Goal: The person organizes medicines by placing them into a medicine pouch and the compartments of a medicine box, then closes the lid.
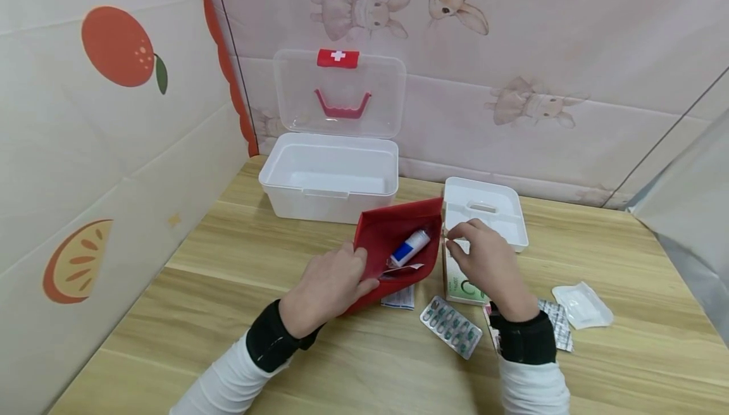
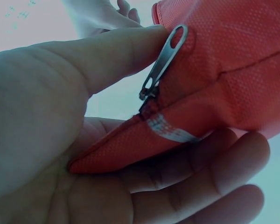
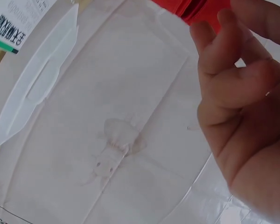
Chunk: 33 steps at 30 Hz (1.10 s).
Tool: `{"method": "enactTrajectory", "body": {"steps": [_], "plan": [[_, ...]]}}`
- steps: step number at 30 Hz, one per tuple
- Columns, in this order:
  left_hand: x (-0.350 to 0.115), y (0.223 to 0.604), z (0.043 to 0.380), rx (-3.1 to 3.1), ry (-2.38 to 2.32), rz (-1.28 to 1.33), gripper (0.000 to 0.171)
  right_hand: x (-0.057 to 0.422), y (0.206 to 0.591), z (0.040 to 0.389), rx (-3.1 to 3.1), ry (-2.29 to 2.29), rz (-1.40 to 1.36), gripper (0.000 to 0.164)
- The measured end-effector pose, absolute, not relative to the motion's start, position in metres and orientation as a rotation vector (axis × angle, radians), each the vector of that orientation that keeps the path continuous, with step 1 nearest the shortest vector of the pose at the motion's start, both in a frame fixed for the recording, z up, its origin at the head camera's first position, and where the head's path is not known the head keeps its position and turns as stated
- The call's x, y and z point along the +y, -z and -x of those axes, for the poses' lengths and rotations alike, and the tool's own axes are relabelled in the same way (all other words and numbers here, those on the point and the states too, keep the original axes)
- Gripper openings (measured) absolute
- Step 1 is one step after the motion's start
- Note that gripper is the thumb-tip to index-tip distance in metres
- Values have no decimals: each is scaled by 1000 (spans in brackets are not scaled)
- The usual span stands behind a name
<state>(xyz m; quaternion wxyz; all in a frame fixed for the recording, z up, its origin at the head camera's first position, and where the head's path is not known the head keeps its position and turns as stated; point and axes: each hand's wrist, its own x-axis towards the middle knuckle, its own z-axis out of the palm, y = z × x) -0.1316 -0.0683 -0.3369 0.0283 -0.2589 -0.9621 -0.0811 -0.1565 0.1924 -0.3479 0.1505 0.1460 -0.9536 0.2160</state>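
My left hand (image 1: 333, 282) grips the near left end of a red zippered pouch (image 1: 398, 216). In the left wrist view its thumb lies by the metal zip pull (image 2: 165, 58), with fingers beneath the fabric. The pouch gapes, showing a blue-and-white tube or small bottle (image 1: 410, 248) and a white packet or paper (image 1: 407, 269) inside. Beside the pouch's right edge is my right hand (image 1: 490, 263), fingers bent, above a white and green box (image 1: 464, 276). Whether its fingertips pinch the pouch edge cannot be made out. In the right wrist view the pouch (image 3: 182, 7) shows behind the fingertips.
An open white first-aid box (image 1: 327, 203) with a clear lid (image 1: 296, 99) stands behind. A white tray (image 1: 515, 231) lies at back right. Nearer are a capsule blister pack (image 1: 451, 328), a small packet (image 1: 401, 299), a silver blister pack (image 1: 560, 326) and a white packet (image 1: 583, 305).
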Motion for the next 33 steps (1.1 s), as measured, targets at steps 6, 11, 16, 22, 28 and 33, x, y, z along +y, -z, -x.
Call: {"method": "enactTrajectory", "body": {"steps": [6,11,16,22,28,33], "plan": [[-68,337,132,-2979,237,798,46,205,346,157,-2783,-620,-366,13],[-67,337,132,-2988,250,797,45,212,347,156,-2821,-615,-333,16],[-67,338,132,-2991,266,797,45,217,346,154,-2828,-610,-309,17],[-67,338,132,-2991,275,793,46,222,344,153,-2823,-610,-303,17],[-67,338,132,-2985,269,797,46,231,344,151,-2849,-592,-294,18],[-67,338,132,-2987,277,793,47,242,346,150,-2878,-575,-294,18]]}}
